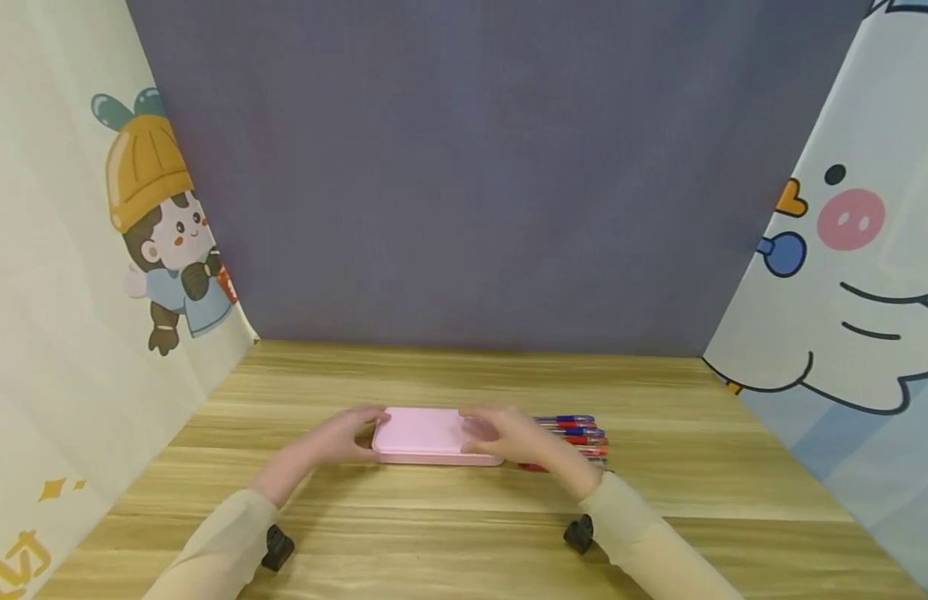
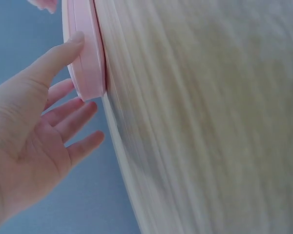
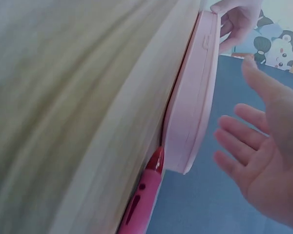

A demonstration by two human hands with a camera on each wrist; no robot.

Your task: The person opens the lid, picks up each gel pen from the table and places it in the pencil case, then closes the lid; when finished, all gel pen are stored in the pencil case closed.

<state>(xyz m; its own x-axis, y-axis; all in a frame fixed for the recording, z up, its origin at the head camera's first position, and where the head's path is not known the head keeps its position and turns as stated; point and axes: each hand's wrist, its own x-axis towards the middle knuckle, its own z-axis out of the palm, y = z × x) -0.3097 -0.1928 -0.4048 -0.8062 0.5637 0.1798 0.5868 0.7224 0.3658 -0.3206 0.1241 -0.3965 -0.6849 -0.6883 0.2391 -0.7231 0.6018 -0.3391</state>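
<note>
Pink case [image 1: 419,432] flat on the bench [image 1: 426,542], lid closed, between the two hands. Left hand [image 1: 344,435]: thumb against the front wall, other fingers spread about the left end; cannot tell whether they clamp it. Right hand [image 1: 505,433]: fingers apart, over the right end, seemingly clear of it. Pens [image 1: 584,432] lie side by side just right of the case, partly hidden by the right forearm; one pink pen [image 3: 140,202] has its tip at the case's end.

Risk, judged: a push from the left hand alone could swivel the case into the pens and roll them; a grip on the lid only could spring it open.
</note>
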